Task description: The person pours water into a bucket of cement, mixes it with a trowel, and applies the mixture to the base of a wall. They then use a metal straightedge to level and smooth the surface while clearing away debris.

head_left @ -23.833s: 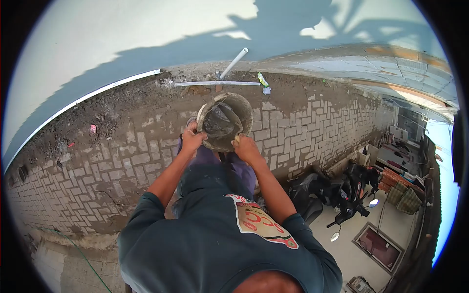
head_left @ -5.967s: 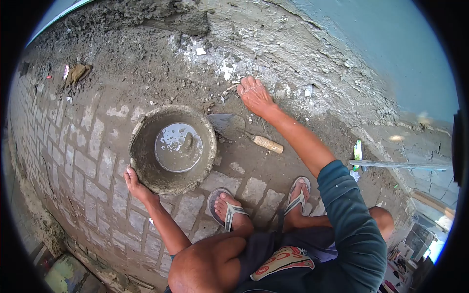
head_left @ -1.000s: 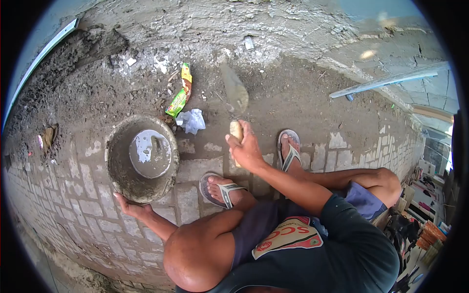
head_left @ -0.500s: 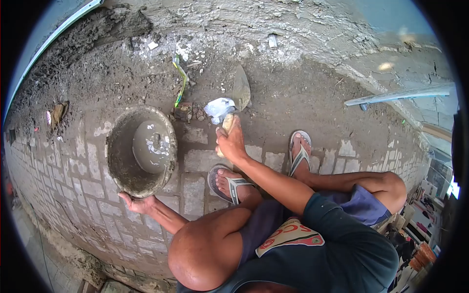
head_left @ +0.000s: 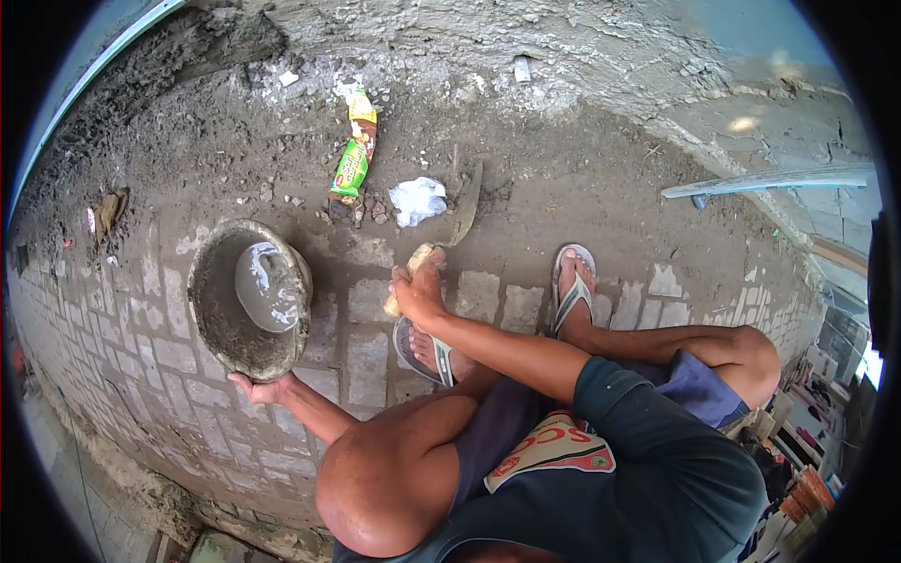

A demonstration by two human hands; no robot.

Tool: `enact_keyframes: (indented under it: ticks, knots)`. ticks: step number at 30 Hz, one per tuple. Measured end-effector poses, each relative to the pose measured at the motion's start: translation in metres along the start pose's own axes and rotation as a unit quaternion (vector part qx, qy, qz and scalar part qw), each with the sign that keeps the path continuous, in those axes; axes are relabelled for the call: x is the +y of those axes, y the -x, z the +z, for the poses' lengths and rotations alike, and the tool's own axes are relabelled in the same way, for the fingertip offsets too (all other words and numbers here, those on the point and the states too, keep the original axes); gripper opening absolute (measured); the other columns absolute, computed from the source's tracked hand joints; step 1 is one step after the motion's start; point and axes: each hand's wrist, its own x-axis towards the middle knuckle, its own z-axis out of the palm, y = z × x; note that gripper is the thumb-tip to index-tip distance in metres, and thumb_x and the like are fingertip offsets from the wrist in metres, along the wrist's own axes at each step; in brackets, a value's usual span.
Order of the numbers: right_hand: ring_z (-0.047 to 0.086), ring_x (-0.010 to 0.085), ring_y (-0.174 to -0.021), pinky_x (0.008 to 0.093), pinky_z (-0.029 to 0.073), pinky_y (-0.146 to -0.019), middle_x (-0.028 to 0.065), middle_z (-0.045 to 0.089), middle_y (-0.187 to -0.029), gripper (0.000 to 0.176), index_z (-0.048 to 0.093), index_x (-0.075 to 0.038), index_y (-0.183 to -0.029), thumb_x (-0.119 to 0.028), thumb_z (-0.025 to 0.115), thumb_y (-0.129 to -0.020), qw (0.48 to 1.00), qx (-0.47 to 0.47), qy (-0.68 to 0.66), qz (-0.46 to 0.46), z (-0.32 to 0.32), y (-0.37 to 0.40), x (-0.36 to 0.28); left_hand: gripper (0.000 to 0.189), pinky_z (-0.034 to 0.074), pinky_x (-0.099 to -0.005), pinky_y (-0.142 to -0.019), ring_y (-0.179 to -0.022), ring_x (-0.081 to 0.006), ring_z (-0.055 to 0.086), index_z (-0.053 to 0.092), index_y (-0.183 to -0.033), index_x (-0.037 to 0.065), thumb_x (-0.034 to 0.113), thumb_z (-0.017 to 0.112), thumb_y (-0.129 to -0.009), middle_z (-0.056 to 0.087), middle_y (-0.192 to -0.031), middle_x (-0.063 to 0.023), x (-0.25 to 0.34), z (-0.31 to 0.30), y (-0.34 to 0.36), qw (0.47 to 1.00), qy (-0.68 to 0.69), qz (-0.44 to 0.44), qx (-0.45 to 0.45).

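Observation:
A round, cement-crusted bucket point(head_left: 202, 300) tilts to the left, with wet grey mortar point(head_left: 267, 289) pooled inside. My left hand point(head_left: 260, 388) grips its lower rim, the fingers partly hidden behind it. In my right hand point(head_left: 419, 291) is the pale wooden handle of a trowel point(head_left: 466, 208); my fingers are wrapped round it. The metal blade points away from me, turned nearly edge-on above the ground. Just left of the blade lies a crumpled white plastic scrap point(head_left: 418, 201).
A green and yellow snack wrapper point(head_left: 351, 169) lies on the dirt beyond the bucket. Brick paving point(head_left: 369, 366) runs under my sandalled feet. A rough plastered wall point(head_left: 601, 56) rises at the far side, and a pale board point(head_left: 770, 181) leans at the right.
The bucket has tipped and shifted slightly left in my left hand. My right hand has drawn the trowel nearer and left, its blade turning. The snack wrapper, thin before, now shows its printed face.

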Motion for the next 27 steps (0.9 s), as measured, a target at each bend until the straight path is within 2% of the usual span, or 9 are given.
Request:
enact_keyframes:
  ticks: [5, 7, 11, 14, 19, 21, 23, 25, 27]
  knots:
    - [0.062, 0.0196, -0.058, 0.0360, 0.050, -0.049, 0.0168, 0.061, -0.077, 0.050, 0.030, 0.013, -0.121, -0.013, 0.059, -0.089, 0.994, -0.094, -0.046, 0.004, 0.024, 0.014, -0.037, 0.059, 0.035, -0.0545, -0.110, -0.128, -0.0362, 0.046, 0.049, -0.134, -0.004, 0.032, 0.065, -0.090, 0.049, -0.141, -0.0177, 0.003, -0.004, -0.003, 1.000, -0.005, 0.002, -0.007]
    - [0.061, 0.0275, -0.049, 0.0426, 0.053, -0.053, 0.0220, 0.061, -0.077, 0.059, 0.022, 0.009, -0.131, -0.013, 0.055, -0.088, 0.964, -0.260, 0.043, 0.018, 0.011, 0.034, -0.087, 0.057, 0.036, -0.0539, -0.110, -0.127, -0.0359, 0.047, 0.050, -0.134, -0.004, 0.031, 0.064, -0.091, 0.050, -0.140, -0.0176, 0.004, -0.001, -0.001, 1.000, 0.006, -0.025, -0.009]
    - [0.062, 0.0454, -0.068, 0.0484, 0.050, -0.065, 0.0275, 0.062, -0.081, 0.052, 0.035, 0.002, -0.128, -0.016, 0.059, -0.085, 0.985, -0.112, 0.058, -0.117, 0.000, 0.012, -0.055, 0.056, 0.036, -0.0538, -0.109, -0.127, -0.0358, 0.047, 0.051, -0.134, -0.004, 0.032, 0.062, -0.092, 0.050, -0.140, -0.0173, 0.003, 0.005, 0.004, 1.000, 0.004, 0.009, 0.013]
    - [0.063, 0.0187, -0.058, 0.0354, 0.048, -0.042, 0.0121, 0.059, -0.069, 0.047, 0.028, 0.002, -0.124, -0.009, 0.059, -0.089, 0.999, -0.007, -0.033, -0.021, -0.033, -0.017, -0.051, 0.056, 0.036, -0.0539, -0.109, -0.128, -0.0354, 0.047, 0.050, -0.134, -0.003, 0.034, 0.059, -0.094, 0.050, -0.140, -0.0171, -0.001, 0.017, 0.011, 0.999, 0.005, 0.003, 0.040]
    - [0.068, 0.0362, -0.080, 0.0418, 0.053, -0.076, 0.0265, 0.063, -0.088, 0.054, 0.030, 0.015, -0.119, -0.011, 0.062, -0.083, 0.996, -0.037, 0.059, -0.062, 0.048, -0.065, -0.009, 0.055, 0.036, -0.0542, -0.109, -0.128, -0.0358, 0.047, 0.049, -0.136, -0.002, 0.035, 0.055, -0.096, 0.050, -0.141, -0.0172, 0.001, 0.008, 0.005, 0.999, 0.011, 0.006, 0.032]
    - [0.067, 0.0342, -0.057, 0.0432, 0.054, -0.050, 0.0283, 0.063, -0.081, 0.058, 0.031, 0.012, -0.127, -0.011, 0.060, -0.083, 0.993, -0.119, -0.014, -0.011, 0.062, -0.019, -0.064, 0.053, 0.035, -0.0546, -0.110, -0.128, -0.0363, 0.047, 0.049, -0.137, -0.001, 0.034, 0.054, -0.097, 0.050, -0.141, -0.0170, 0.000, 0.005, 0.007, 0.999, 0.031, -0.005, 0.032]
    - [0.064, 0.0315, -0.047, 0.0428, 0.051, -0.040, 0.0273, 0.062, -0.079, 0.062, 0.028, 0.010, -0.133, -0.010, 0.058, -0.083, 0.982, -0.167, 0.020, -0.087, 0.068, -0.001, -0.084, 0.054, 0.036, -0.0545, -0.109, -0.127, -0.0363, 0.048, 0.049, -0.137, 0.000, 0.036, 0.053, -0.097, 0.050, -0.141, -0.0165, 0.002, 0.002, 0.006, 0.999, 0.022, -0.024, 0.006]
    - [0.068, 0.0373, -0.061, 0.0459, 0.054, -0.054, 0.0284, 0.064, -0.084, 0.066, 0.028, 0.008, -0.139, -0.015, 0.061, -0.086, 0.979, -0.188, 0.047, -0.057, 0.052, -0.002, -0.111, 0.054, 0.037, -0.0529, -0.108, -0.126, -0.0352, 0.049, 0.049, -0.136, -0.001, 0.036, 0.054, -0.097, 0.051, -0.140, -0.0154, 0.003, 0.000, 0.005, 1.000, 0.020, -0.019, 0.000]
    - [0.061, 0.0514, -0.095, 0.0539, 0.047, -0.083, 0.0341, 0.064, -0.096, 0.062, 0.037, 0.006, -0.136, -0.026, 0.063, -0.090, 0.949, -0.081, 0.164, -0.257, 0.032, -0.047, -0.112, 0.054, 0.038, -0.0513, -0.108, -0.125, -0.0341, 0.050, 0.049, -0.136, -0.001, 0.035, 0.054, -0.097, 0.052, -0.139, -0.0143, -0.001, 0.002, 0.006, 1.000, 0.025, -0.014, -0.001]
